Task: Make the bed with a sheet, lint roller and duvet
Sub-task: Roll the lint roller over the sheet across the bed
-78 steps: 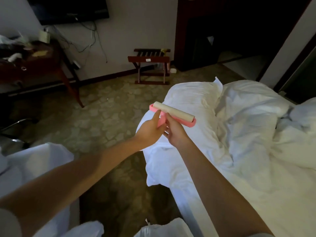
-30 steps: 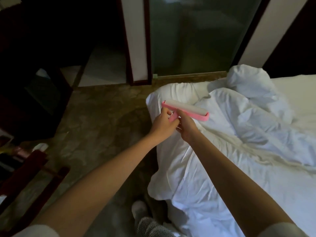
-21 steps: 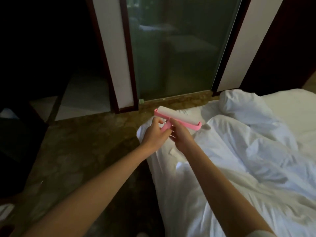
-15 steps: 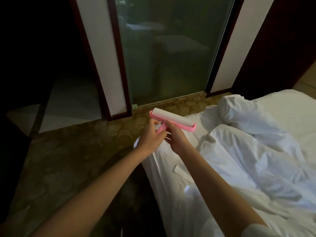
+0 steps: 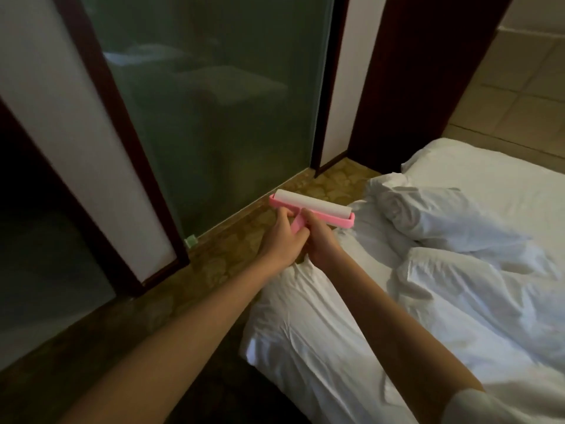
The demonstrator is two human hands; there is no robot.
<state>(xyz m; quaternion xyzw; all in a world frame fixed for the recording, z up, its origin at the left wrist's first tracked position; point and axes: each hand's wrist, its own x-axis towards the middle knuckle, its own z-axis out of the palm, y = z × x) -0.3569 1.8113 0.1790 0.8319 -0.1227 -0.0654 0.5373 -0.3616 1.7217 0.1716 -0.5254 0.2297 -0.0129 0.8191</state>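
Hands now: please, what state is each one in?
Left hand: closed on the lint roller handle.
Right hand: closed on the same handle.

Your lint roller (image 5: pixel 312 211) is a pink frame carrying a wide white roll, with a short pink handle running back from the middle of the frame. You have it in the air, the roll level and crosswise, just off the near corner of the bed (image 5: pixel 305 332). Both of your fists wrap the handle, so only a strip of it shows between them. The sheet (image 5: pixel 312 341) on the bed is white and creased, and it drapes over the bed's corner and side. The duvet (image 5: pixel 477 289), also white, lies crumpled in thick folds on the bed, to the right of the roller and apart from it.
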